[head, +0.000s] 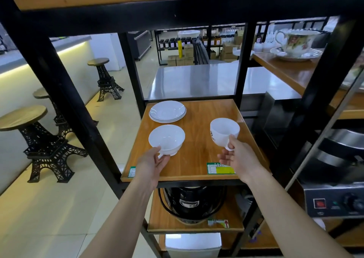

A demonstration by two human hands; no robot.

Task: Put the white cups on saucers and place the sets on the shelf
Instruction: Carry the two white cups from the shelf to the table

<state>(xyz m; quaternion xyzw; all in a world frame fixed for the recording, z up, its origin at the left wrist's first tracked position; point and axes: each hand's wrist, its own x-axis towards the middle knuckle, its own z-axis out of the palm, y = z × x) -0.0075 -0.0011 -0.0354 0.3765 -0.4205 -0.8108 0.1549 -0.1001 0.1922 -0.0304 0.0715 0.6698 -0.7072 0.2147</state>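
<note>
This looks like a shop or showroom that sells café and kitchen things. Black metal racks with wooden shelves (199,159) hold goods, and green price tags (220,168) are stuck on the shelf edges. A flowered teacup on a saucer (296,45) sits on show on the next rack. Far racks carry rows of dark jars (173,42) and stacked cardboard boxes (180,58). Bar stools (104,76) shaped like little Eiffel Towers stand by a lit counter (45,54). Cooking machines (334,196) fill the lower shelves.
</note>
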